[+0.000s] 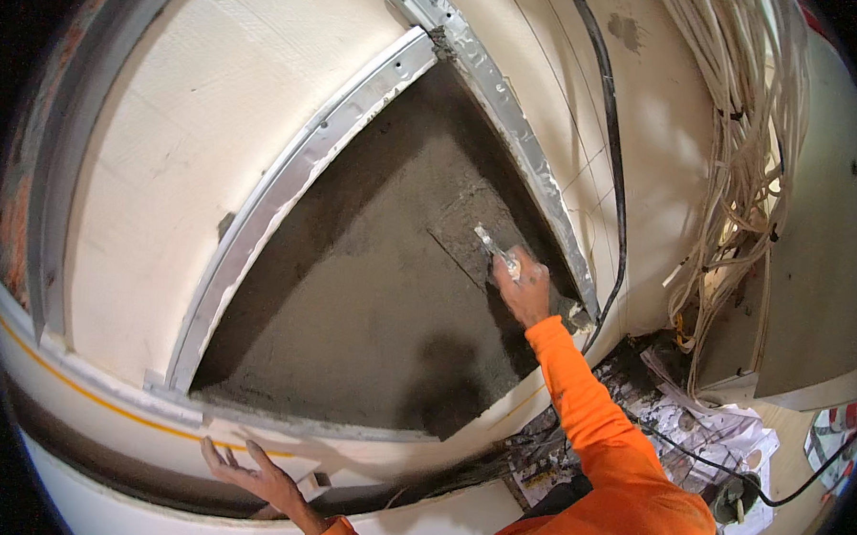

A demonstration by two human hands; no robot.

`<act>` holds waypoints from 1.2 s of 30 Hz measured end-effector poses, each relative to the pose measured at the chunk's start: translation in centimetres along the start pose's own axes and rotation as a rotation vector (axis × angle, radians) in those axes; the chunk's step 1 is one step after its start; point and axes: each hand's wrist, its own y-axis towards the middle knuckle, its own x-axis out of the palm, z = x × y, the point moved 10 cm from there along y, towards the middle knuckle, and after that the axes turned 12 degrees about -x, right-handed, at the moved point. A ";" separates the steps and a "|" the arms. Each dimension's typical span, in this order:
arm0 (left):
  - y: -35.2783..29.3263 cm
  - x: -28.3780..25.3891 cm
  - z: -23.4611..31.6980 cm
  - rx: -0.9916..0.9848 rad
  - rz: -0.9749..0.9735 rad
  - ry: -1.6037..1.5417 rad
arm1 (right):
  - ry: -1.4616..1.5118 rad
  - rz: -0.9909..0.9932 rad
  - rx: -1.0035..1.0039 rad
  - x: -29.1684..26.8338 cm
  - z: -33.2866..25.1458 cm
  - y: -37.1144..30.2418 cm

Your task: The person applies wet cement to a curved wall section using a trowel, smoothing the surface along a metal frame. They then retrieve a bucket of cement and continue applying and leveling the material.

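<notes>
My right hand [525, 289] is closed around the handle of a plastering trowel [485, 237]. The trowel's blade lies against the grey mortar [351, 283], near the right side of the framed triangular-looking panel. Its dark lower edge shows as a line, and the rest of the blade blends into the mortar. At the lower left, my left hand [255, 477] is open with its fingers spread and nothing in it. It is close to the pale ledge below the panel, beside a small white block-like piece [313, 486]. Whether that hand touches the ledge, I cannot tell.
Metal channels [297, 204] border the mortar left and right. A black cable [614, 142] hangs down the wall beside the right channel. Bundled pale cables [750, 138] dangle farther right. Below lie mortar-splashed sheets [707, 452], crossed by another black cord [772, 500].
</notes>
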 end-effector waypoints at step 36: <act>0.8 6.4 -5.0 -0.058 0.462 -0.402 | -0.147 -0.073 0.156 -2.1 6.4 -2.5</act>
